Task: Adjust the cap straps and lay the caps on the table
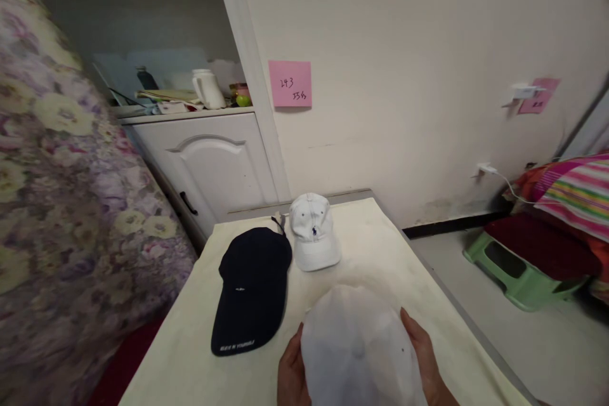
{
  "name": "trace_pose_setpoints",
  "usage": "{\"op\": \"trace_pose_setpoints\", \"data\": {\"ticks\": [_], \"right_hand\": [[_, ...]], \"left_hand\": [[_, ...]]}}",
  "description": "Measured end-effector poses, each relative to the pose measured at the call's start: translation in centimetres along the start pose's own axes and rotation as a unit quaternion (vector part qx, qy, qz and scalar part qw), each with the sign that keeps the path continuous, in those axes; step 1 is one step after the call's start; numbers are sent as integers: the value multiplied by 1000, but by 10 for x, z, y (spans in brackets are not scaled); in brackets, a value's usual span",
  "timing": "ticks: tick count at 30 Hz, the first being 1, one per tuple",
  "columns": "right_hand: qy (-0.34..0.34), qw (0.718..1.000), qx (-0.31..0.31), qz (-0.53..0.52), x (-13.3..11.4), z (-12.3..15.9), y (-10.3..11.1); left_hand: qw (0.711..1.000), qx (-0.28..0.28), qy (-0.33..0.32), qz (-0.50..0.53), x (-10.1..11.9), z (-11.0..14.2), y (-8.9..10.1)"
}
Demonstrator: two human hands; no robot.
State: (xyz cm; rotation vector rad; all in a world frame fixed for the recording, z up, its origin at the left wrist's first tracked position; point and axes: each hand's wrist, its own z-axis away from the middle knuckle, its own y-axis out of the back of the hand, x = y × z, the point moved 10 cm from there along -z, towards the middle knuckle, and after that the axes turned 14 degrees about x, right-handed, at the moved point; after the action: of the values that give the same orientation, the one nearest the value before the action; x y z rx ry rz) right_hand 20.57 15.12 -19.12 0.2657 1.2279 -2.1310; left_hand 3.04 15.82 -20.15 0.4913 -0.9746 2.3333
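Observation:
Between my two hands is a white baseball cap (pixel 359 346), its rounded crown facing up at the near edge of view. My left hand (pixel 292 371) grips its left side, and my right hand (pixel 424 355) grips the right side; fingertips are partly hidden beneath the cap. Farther off on the table lies a smaller white cap (pixel 311 228) with a dark horse-rider logo, brim toward me. To its left rests a dark navy cap (pixel 254 292), brim also pointing my way, with white lettering along the brim's edge.
A pale yellow cloth (pixel 190 336) covers the table. Behind stands a white cabinet (pixel 214 171) with a white jug (pixel 208 89) on top. A floral curtain (pixel 71 203) hangs left. On the right are a green stool (pixel 504 266) and a plugged-in charger (pixel 486 169) with its cable.

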Motion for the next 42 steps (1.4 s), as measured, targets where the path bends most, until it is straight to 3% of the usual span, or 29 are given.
{"op": "trace_pose_setpoints", "data": {"ticks": [10, 15, 19, 26, 28, 34, 39, 42], "right_hand": [[30, 998, -12, -53, -2, 4, 10], [8, 998, -12, -54, 0, 4, 7], [-13, 998, 12, -67, 2, 2, 7], [-30, 998, 4, -62, 4, 2, -3], [-43, 998, 0, -53, 6, 2, -5], [-56, 997, -2, -44, 4, 0, -7], [-119, 992, -29, -29, 17, -7, -6], [-131, 990, -39, -26, 20, -16, 0]], "left_hand": [[999, 20, -33, -32, 9, 2, 5], [999, 29, 7, -22, 1, 5, 3], [999, 47, -4, -5, 6, 6, 8], [998, -31, 56, 5, -10, 14, -9], [999, -23, 41, -13, -8, 15, -9], [992, 53, -94, -57, 20, 10, 2], [983, 9, -162, -89, 26, 3, 4], [983, -34, -154, -96, 18, -4, 11]]}}
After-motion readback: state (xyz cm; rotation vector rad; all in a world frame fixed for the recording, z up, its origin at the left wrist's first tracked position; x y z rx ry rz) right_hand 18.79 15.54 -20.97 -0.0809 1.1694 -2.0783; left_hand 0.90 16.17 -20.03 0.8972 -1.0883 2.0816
